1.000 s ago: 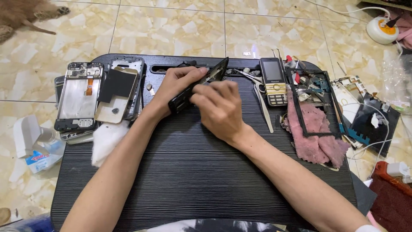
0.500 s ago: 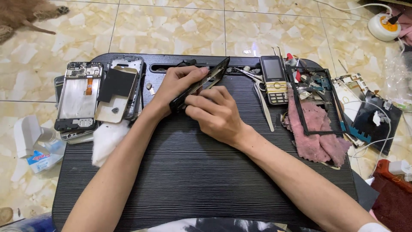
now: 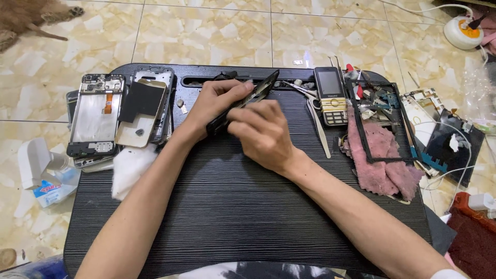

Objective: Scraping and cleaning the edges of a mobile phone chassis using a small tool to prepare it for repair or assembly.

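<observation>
My left hand (image 3: 214, 101) grips a slim black phone (image 3: 261, 89), held on edge and tilted above the black ribbed work board (image 3: 232, 206). My right hand (image 3: 263, 132) curls over the phone's lower end, fingers pressed against its side; whether it holds a small tool is hidden by the fingers. Both forearms reach in from the bottom of the view.
Opened phone frames and a back panel (image 3: 121, 106) lie at the board's left, with white tissue (image 3: 129, 168) below. A keypad phone (image 3: 330, 95), tweezers (image 3: 318, 126), a pink cloth with a black frame (image 3: 382, 155) and loose parts sit right. Tiled floor surrounds the board.
My right hand has slid slightly left and down along the phone. My left hand keeps the same grip.
</observation>
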